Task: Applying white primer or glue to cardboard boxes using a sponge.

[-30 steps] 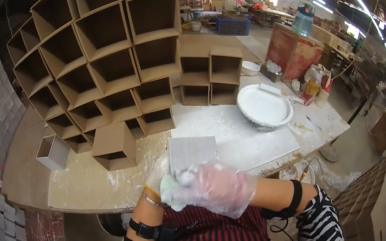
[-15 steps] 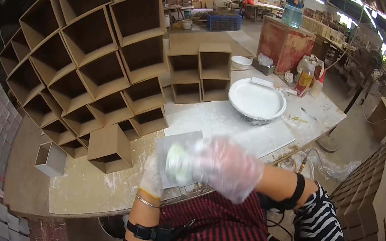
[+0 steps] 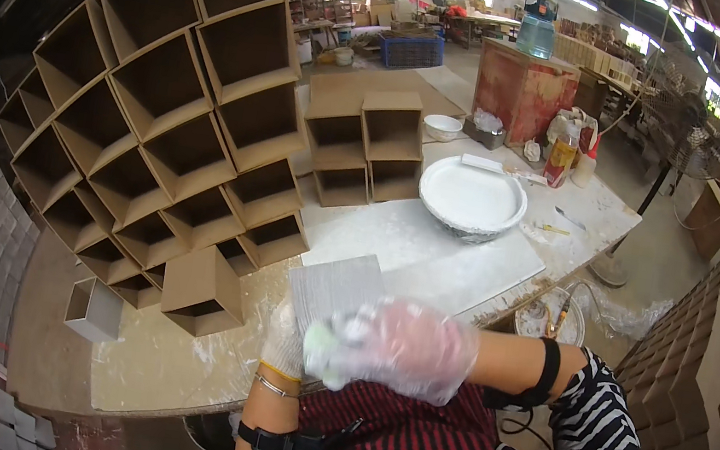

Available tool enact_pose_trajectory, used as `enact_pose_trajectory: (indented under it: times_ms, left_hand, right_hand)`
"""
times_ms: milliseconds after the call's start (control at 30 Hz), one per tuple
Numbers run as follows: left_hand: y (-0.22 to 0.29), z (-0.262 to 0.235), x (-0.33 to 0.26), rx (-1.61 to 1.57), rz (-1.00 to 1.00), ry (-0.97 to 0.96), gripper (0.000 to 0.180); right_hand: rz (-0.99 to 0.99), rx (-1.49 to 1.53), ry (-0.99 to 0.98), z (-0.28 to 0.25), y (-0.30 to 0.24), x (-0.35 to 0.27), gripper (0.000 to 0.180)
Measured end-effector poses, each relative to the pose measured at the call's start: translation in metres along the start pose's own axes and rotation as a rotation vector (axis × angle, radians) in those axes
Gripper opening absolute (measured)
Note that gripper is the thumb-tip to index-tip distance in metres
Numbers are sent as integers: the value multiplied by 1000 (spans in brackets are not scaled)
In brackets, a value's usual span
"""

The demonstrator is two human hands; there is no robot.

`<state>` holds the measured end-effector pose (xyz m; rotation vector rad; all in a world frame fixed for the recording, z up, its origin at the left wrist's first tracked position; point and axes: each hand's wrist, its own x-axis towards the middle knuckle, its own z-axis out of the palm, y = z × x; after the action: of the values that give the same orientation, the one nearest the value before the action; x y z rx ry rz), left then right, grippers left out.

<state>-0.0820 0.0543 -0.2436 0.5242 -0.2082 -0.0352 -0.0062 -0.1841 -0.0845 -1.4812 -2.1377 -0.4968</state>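
Note:
My left hand (image 3: 284, 341), in a white knitted glove, is closed at the left edge of a square grey-coated board (image 3: 336, 285); its fingertips are hidden. Streaks of wet-looking coating cover the board's face, and its depth does not show. A clear plastic glove covers my right hand (image 3: 416, 350), which grips a pale green sponge (image 3: 321, 352) smeared with white. The sponge lies against the board's lower part. Beyond my hands stands a wide bowl of white paint (image 3: 474, 193), with a small white block (image 3: 482, 163) across its far rim.
Bare brown boxes (image 3: 194, 154) are stacked high at the left, and a smaller stack (image 3: 392, 132) stands behind. One grey-coated box (image 3: 94, 311) sits at the table's left. A bottle (image 3: 561, 157), a white bowl (image 3: 442, 126) and a knife (image 3: 570, 218) lie further off.
My right hand and the sponge have moved down and slightly left across the board, uncovering more of its upper face. The left hand keeps its hold.

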Motion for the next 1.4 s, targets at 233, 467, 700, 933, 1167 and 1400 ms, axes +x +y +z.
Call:
enact_pose_trajectory:
  times_ms: [233,467,700,933,1167,1400]
  left_hand:
    - [-17,38,-1,437,35,636,37]
    - [2,75,1,1127,191,138,26]
    - [-28,79,6,581,240,518,35]
    - [-23,86,11,323,214,351,43]
    - [-19,92,10,1063,327,225,37]
    - [-17,87,4,331,96,367,34]
  right_hand:
    - [121,-258,84,-13,67,15,30]
    - [655,540,379,10,92,-17,43]
    - [851,802,460,16,65,-18,42]
    - [265,-53,110,-3,38,1,30]
    - [140,333,208,12,33,8,37]
    - [22,550,4,15,-12,5,49]
